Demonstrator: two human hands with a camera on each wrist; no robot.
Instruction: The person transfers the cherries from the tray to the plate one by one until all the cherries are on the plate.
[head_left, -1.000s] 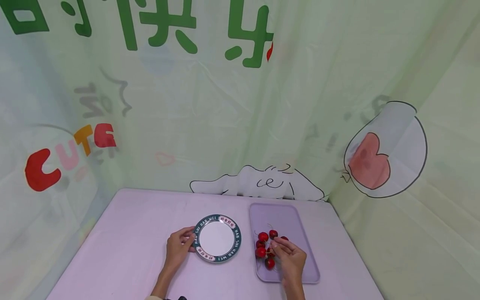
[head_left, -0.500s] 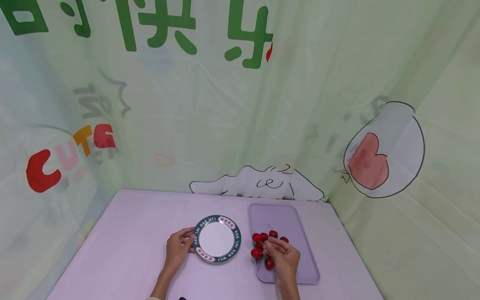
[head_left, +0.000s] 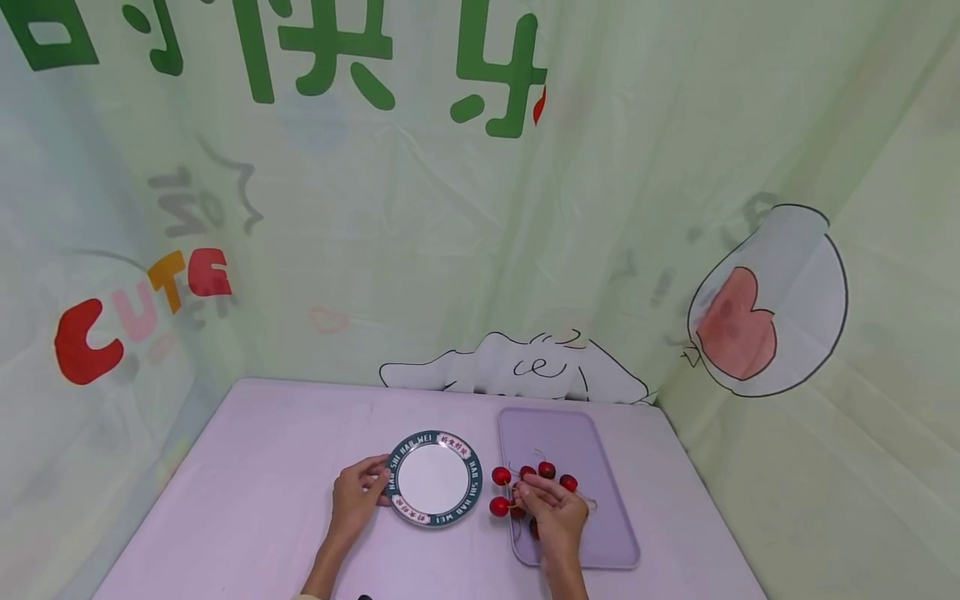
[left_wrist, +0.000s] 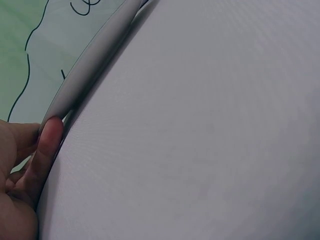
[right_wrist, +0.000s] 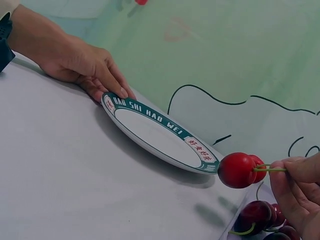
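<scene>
A white plate (head_left: 433, 477) with a dark green lettered rim sits mid-table. My left hand (head_left: 358, 497) grips its left edge, thumb on the rim; in the left wrist view, a finger (left_wrist: 51, 135) touches the plate's pale outside (left_wrist: 95, 62). My right hand (head_left: 558, 518) pinches the green stems (right_wrist: 270, 169) of two red cherries (right_wrist: 237, 170), which hang sideways from the fingertips. In the head view these cherries (head_left: 499, 506) are past the tray's left edge, between tray and plate. Several other cherries (head_left: 546, 470) lie on the purple tray (head_left: 551, 429), some hidden behind my right hand.
A pink-white cloth covers the table (head_left: 292, 425). Behind and on both sides hangs a pale green printed curtain (head_left: 450, 250), meeting the table's back edge. A small dark object (head_left: 364, 597) shows at the bottom of the head view.
My right hand has moved left from over the tray, carrying the two cherries by their stems past its left edge. My left hand and the plate have stayed put.
</scene>
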